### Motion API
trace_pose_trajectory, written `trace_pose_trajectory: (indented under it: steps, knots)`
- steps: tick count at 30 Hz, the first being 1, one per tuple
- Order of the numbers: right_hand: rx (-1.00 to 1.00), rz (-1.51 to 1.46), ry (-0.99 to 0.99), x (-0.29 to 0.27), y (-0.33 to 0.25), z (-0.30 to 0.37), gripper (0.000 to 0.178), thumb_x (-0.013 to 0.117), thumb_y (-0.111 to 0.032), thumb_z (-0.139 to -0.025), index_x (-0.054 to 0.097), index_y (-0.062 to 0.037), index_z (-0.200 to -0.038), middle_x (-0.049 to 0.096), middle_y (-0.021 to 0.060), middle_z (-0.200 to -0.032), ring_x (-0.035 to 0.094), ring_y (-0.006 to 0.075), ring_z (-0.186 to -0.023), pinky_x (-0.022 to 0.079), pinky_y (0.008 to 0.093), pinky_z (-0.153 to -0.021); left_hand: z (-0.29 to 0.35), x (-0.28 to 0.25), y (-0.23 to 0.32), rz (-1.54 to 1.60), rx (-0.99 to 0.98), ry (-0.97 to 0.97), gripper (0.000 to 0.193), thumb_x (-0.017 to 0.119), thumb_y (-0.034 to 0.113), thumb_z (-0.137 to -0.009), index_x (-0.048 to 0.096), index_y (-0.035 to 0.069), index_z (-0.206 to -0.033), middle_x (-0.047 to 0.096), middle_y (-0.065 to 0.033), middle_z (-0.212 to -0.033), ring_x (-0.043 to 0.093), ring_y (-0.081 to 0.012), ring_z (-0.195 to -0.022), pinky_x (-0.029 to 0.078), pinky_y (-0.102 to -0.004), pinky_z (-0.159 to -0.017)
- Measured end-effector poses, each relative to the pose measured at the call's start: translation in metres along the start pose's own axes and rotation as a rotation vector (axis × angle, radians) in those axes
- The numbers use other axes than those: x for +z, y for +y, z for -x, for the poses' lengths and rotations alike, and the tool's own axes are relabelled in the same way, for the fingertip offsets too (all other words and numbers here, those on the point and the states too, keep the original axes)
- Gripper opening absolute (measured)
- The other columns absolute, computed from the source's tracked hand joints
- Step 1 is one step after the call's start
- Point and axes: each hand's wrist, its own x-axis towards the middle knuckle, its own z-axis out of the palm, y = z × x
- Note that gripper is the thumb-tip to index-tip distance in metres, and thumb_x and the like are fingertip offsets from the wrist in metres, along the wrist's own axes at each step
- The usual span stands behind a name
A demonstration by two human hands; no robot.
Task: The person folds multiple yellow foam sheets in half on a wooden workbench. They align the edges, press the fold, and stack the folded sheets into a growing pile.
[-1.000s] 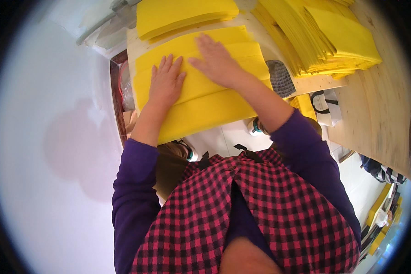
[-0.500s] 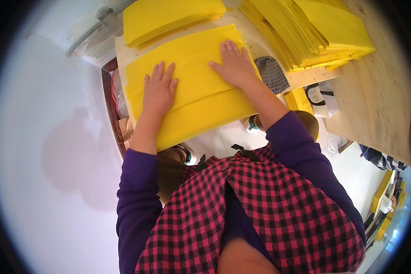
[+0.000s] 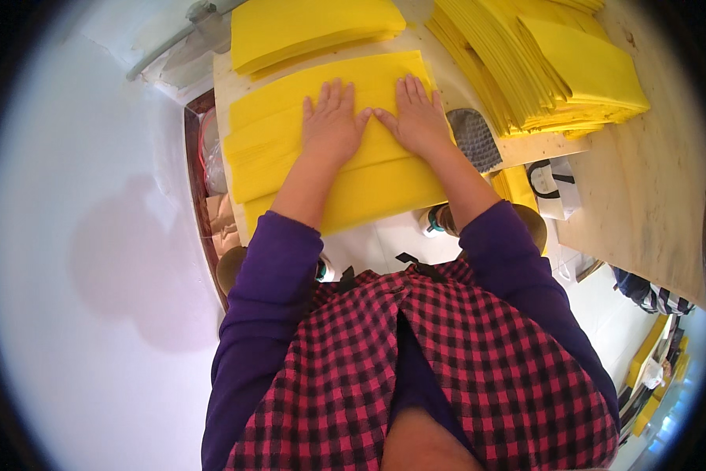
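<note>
A wide yellow fabric sheet (image 3: 266, 161) lies in layers on the wooden table in front of me, with its near edge hanging slightly past the table's front. My left hand (image 3: 333, 122) rests palm down on the middle of it, fingers stretched out. Flat on its right part is my right hand (image 3: 415, 118), fingers also extended, the two thumbs almost meeting. Neither hand grips anything. Just right of the fabric, a dark grey textured pad (image 3: 472, 140) lies at the table's edge.
Behind the fabric sits a folded yellow stack (image 3: 313, 31). A taller pile of folded yellow pieces (image 3: 518, 71) occupies the back right. A white wall (image 3: 94, 235) rises close on the left. Below the table at right stands a white bag (image 3: 557, 192) with black handles.
My left hand has slid right across the fabric, toward my right hand. The right hand stays flat near the fabric's right side. The whole view has shifted slightly.
</note>
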Motion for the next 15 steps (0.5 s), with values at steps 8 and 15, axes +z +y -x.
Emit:
trace_pose_trajectory:
  steps: [8, 15]
  knots:
    - [0.003, 0.041, -0.002, 0.002, -0.003, 0.001, 0.083, 0.026, -0.064, -0.092, 0.015, -0.0034, -0.148, 0.012, 0.0114, -0.156, 0.009, 0.0211, -0.145, 0.007, 0.0421, -0.116, 0.041, -0.011, -0.083, -0.066, -0.356, -0.071, 0.072, 0.032, 0.052, -0.095, 0.019, 0.005, -0.148, 0.015, -0.0126, -0.155, 0.012, -0.0249, -0.144, 0.009, -0.0481, -0.115]
    - [-0.019, -0.067, 0.039, 0.004, 0.003, -0.001, 0.075, 0.028, -0.058, -0.094, 0.022, -0.0042, -0.146, 0.018, 0.011, -0.154, 0.013, 0.0231, -0.144, 0.009, 0.0458, -0.115, 0.063, -0.017, -0.116, -0.069, -0.497, -0.015, 0.069, 0.034, 0.049, -0.095, 0.019, 0.006, -0.148, 0.015, -0.0128, -0.155, 0.013, -0.0254, -0.144, 0.011, -0.0516, -0.114]
